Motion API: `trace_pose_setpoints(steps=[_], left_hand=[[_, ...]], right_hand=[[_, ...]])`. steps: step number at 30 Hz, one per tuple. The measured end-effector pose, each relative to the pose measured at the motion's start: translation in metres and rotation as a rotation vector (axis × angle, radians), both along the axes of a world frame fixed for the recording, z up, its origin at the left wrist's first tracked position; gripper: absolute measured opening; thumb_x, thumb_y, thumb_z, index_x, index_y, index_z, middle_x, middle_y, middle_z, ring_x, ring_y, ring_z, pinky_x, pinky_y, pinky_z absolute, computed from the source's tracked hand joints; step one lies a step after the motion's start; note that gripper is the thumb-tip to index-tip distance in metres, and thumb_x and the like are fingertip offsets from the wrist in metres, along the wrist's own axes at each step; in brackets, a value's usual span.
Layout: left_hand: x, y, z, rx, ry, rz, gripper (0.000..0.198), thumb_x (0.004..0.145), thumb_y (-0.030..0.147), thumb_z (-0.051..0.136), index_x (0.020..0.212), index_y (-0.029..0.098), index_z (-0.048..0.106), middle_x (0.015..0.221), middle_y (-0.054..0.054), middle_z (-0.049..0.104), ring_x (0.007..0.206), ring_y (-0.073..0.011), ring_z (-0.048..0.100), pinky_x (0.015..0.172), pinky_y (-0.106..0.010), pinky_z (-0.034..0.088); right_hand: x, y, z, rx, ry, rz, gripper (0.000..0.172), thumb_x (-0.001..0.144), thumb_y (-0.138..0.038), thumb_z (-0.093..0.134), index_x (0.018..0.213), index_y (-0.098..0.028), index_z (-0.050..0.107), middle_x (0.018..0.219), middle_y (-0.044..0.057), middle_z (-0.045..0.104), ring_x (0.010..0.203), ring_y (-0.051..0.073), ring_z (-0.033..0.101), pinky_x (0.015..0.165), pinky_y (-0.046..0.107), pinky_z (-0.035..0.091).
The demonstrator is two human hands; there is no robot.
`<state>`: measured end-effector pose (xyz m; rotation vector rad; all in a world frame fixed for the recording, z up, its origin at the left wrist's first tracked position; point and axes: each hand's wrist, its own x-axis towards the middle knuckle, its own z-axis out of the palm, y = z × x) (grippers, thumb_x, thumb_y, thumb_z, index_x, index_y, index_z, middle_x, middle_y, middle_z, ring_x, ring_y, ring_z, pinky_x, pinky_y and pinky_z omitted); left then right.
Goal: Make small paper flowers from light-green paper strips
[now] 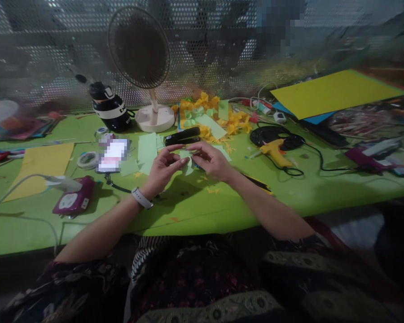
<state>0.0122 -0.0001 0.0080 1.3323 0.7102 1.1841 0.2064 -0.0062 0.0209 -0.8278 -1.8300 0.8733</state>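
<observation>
A green table (188,220) stretched across, with a pale fan (139,49) standing at its far edge. Midway between far and near edges, the left hand (164,169) and right hand (212,162) both pinched a small light-green paper piece (187,168).

Dim overall, darkest along the lower edge. Glaring at the phone screen (113,153). Softly shadowed on the tabletop (202,215). Blurred and stretched toward the sides.

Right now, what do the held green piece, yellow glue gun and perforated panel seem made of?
Pale green piece: probably matte paper, thin and without shine. Yellow glue gun: likely smooth plastic, its moulded body evenly coloured. Perforated panel: perhaps dully shiny metal, from its greyish glints; plastic possible.
</observation>
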Motion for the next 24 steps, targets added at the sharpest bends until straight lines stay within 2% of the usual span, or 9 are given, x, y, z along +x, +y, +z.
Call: trace_pose_setpoints(steps=[3, 7, 10, 13, 17, 20, 24], left_hand=[[0.001, -0.002, 0.002, 0.011, 0.022, 0.027, 0.048, 0.074, 0.031, 0.085, 0.115, 0.02, 0.063, 0.073, 0.003, 0.064, 0.065, -0.0093, 0.06, 0.065, -0.023, 0.05], [0.002, -0.005, 0.004, 0.046, 0.074, 0.044, 0.051, 0.074, 0.028, 0.084, 0.117, 0.019, 0.058, 0.07, 0.003, 0.064, 0.062, -0.0092, 0.059, 0.06, -0.022, 0.048], [0.002, -0.006, 0.003, 0.072, 0.107, 0.035, 0.051, 0.074, 0.029, 0.084, 0.116, 0.018, 0.057, 0.069, 0.004, 0.064, 0.061, -0.0087, 0.057, 0.056, -0.02, 0.045], [0.003, -0.006, 0.002, 0.064, 0.109, 0.018, 0.051, 0.074, 0.029, 0.085, 0.115, 0.018, 0.056, 0.069, 0.004, 0.063, 0.061, -0.0081, 0.057, 0.057, -0.02, 0.045], [0.004, -0.005, -0.001, -0.02, 0.058, -0.033, 0.054, 0.073, 0.027, 0.085, 0.118, 0.02, 0.056, 0.072, 0.005, 0.061, 0.063, -0.0073, 0.057, 0.059, -0.019, 0.046], [0.004, -0.003, -0.006, -0.081, 0.024, -0.088, 0.058, 0.07, 0.025, 0.087, 0.118, 0.02, 0.055, 0.068, 0.007, 0.06, 0.063, -0.0084, 0.059, 0.063, -0.022, 0.051], [0.003, -0.001, -0.01, -0.073, 0.01, -0.102, 0.058, 0.067, 0.022, 0.089, 0.114, 0.02, 0.056, 0.067, 0.008, 0.059, 0.061, -0.0072, 0.058, 0.064, -0.022, 0.052]], right_hand=[[-0.001, -0.003, 0.005, -0.178, 0.091, -0.034, 0.019, 0.094, -0.033, 0.06, 0.108, -0.021, 0.058, 0.105, 0.006, 0.064, 0.081, 0.015, 0.063, 0.075, 0.035, 0.057], [-0.005, -0.004, 0.001, -0.253, 0.07, -0.047, 0.027, 0.092, -0.042, 0.064, 0.104, -0.02, 0.054, 0.092, 0.003, 0.063, 0.074, 0.014, 0.061, 0.065, 0.03, 0.053], [-0.008, -0.002, -0.008, -0.195, 0.048, 0.005, 0.03, 0.093, -0.042, 0.064, 0.109, -0.02, 0.051, 0.08, -0.001, 0.06, 0.068, 0.014, 0.059, 0.06, 0.028, 0.049], [-0.009, -0.001, -0.014, -0.118, 0.048, 0.029, 0.023, 0.097, -0.036, 0.057, 0.113, -0.02, 0.05, 0.077, -0.002, 0.056, 0.065, 0.013, 0.055, 0.058, 0.026, 0.045], [-0.009, -0.002, -0.013, -0.024, 0.027, -0.017, 0.019, 0.099, -0.029, 0.052, 0.117, -0.021, 0.051, 0.074, -0.004, 0.051, 0.062, 0.012, 0.049, 0.059, 0.026, 0.042], [-0.009, -0.004, -0.012, 0.047, -0.002, -0.064, 0.019, 0.1, -0.029, 0.052, 0.117, -0.022, 0.052, 0.075, -0.004, 0.051, 0.065, 0.013, 0.051, 0.063, 0.027, 0.044], [-0.009, -0.003, -0.014, 0.059, -0.008, -0.069, 0.02, 0.1, -0.028, 0.05, 0.119, -0.021, 0.052, 0.072, -0.004, 0.049, 0.064, 0.012, 0.051, 0.061, 0.026, 0.043]])
